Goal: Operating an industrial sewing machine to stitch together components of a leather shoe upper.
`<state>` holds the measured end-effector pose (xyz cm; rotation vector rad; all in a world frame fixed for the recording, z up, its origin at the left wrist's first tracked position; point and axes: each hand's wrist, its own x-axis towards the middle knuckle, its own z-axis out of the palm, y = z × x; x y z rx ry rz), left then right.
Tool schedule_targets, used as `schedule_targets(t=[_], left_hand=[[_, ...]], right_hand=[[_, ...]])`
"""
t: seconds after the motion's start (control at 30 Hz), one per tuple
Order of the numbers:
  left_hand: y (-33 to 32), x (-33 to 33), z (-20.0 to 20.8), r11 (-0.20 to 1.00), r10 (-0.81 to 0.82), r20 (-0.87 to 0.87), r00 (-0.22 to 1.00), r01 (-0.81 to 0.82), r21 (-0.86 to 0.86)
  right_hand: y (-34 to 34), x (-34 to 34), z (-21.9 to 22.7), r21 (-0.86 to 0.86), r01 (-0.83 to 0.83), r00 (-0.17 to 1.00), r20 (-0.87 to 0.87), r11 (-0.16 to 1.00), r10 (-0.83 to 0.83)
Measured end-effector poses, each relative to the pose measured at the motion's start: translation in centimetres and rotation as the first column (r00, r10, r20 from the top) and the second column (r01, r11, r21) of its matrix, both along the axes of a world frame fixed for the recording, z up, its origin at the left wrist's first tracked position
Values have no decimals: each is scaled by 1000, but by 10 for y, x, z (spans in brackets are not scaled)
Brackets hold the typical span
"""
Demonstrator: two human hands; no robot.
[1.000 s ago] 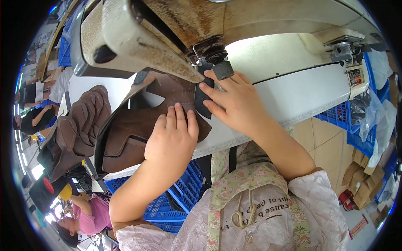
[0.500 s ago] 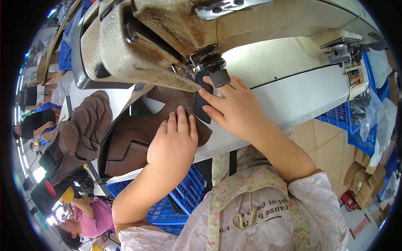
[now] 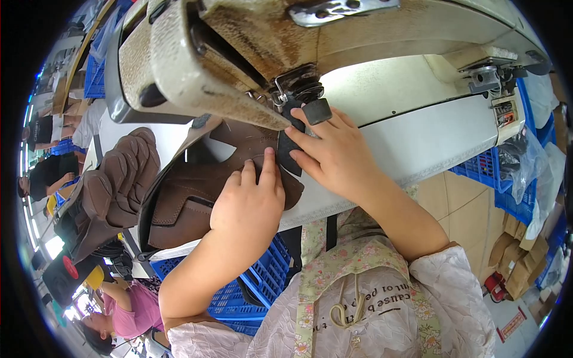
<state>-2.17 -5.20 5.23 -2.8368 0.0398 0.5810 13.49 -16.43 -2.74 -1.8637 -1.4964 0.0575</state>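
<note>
A brown leather shoe upper [image 3: 185,197] with stitched seams lies on the white sewing machine bed [image 3: 412,131]. My left hand [image 3: 248,200] rests flat on it, fingers stretched out and slightly apart. At the upper's right side is a dark grey strip [image 3: 287,152], partly under the machine's presser parts [image 3: 298,89]. The fingertips of my right hand [image 3: 334,149] touch the strip's right edge, spread apart and slightly bent. One right finger reaches beside the black cylindrical part [image 3: 316,111]. The needle point is hidden by the machine head [image 3: 209,71].
Several brown shoe pieces [image 3: 122,173] are stacked left of the upper. Blue crates [image 3: 239,298] stand below the table, with another blue crate [image 3: 483,167] at right. Cardboard [image 3: 519,262] lies farther right. A person in pink [image 3: 134,310] is at lower left.
My left fingers have spread, one fingertip reaching a little farther toward the strip. My right hand and the upper stay nearly in place.
</note>
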Motion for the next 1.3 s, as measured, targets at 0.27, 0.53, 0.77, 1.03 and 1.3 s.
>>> schedule_targets(t=[0.27, 0.53, 0.77, 1.03, 1.3], left_hand=[[-12, 3, -6, 999, 43, 18, 999, -43, -9], [-26, 11, -5, 992, 130, -14, 991, -129, 9], [-29, 12, -3, 990, 141, -19, 990, -141, 0], [-28, 14, -1, 989, 143, -29, 989, -144, -36], [-28, 16, -4, 993, 115, 35, 993, -115, -11]], right_hand=[[-2, 8, 0, 8, -27, 999, 28, 1000, 27], [-3, 15, 0, 9, -60, 998, -23, 998, 60], [-3, 16, 1, -7, -75, 997, -3, 997, 75], [-3, 14, -1, -16, -75, 997, -6, 997, 75], [-3, 16, -2, -18, -58, 998, 24, 998, 58]])
